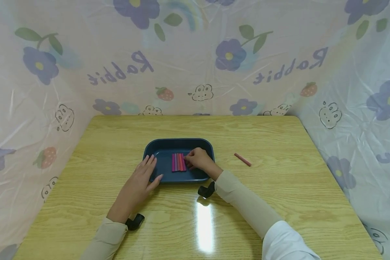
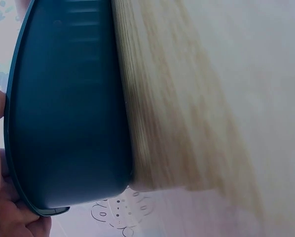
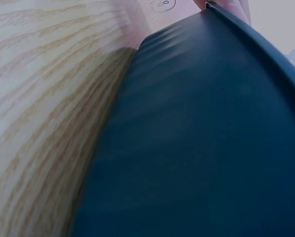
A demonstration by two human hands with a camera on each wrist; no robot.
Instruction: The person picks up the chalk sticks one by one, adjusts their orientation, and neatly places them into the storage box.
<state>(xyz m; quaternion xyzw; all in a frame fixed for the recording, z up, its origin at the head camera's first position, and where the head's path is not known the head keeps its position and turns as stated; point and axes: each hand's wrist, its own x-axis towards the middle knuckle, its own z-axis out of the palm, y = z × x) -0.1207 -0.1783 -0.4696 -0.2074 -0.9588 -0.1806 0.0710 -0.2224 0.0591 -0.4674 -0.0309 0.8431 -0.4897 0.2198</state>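
Note:
A dark blue rectangular tray (image 1: 164, 177) stands on the table. In it lies a row of several thin sticks (image 1: 178, 162), side by side, in magenta, mauve, red and orange tones. My left hand (image 1: 141, 177) rests across the tray's left rim, fingers spread and nearly straight. Inside the tray, my right hand (image 1: 199, 159) has bent fingers, their tips touching the rightmost stick (image 1: 183, 164); whether they pinch it is hidden. The left wrist view shows the left hand (image 2: 14, 210) behind the tray's rim (image 2: 8, 128). In the right wrist view, the tray's outer wall (image 3: 187, 123) fills most of the picture.
A single reddish stick (image 1: 242, 159) lies slanted on the wood-grain table (image 1: 273, 202), right of the tray. Each wrist carries a small black device, the left one (image 1: 135, 222) and the right one (image 1: 206, 190). A printed curtain (image 1: 182, 72) hangs around the table's back and sides.

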